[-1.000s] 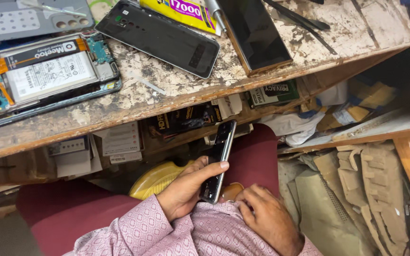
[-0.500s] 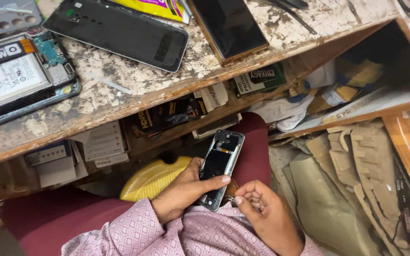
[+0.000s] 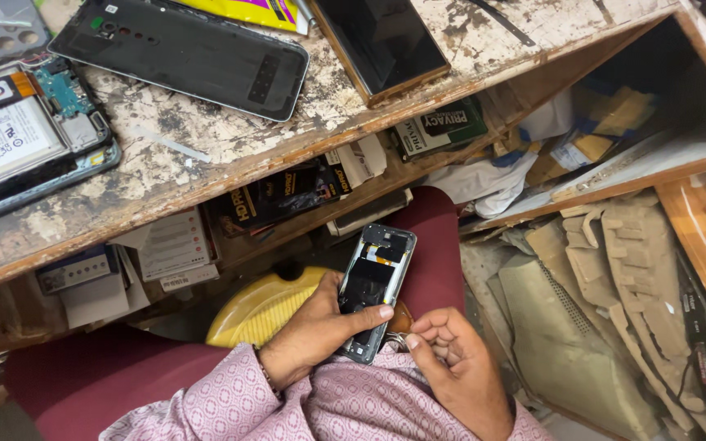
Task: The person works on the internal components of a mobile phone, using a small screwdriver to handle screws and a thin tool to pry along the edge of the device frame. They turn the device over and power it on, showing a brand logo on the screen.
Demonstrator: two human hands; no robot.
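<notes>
While a second ago the phone (image 3: 375, 290) stood edge-on, its opened back now faces up; left hand (image 3: 320, 331) grips it, right hand (image 3: 455, 367) curled at its bottom edge.

we're in a phone repair workshop: a worn, paint-flaked wooden bench (image 3: 206, 155) carries an opened phone with exposed battery (image 3: 18, 139) and a loose back cover (image 3: 181, 53), while the shelf beneath is crammed with accessory boxes (image 3: 279, 196).
</notes>
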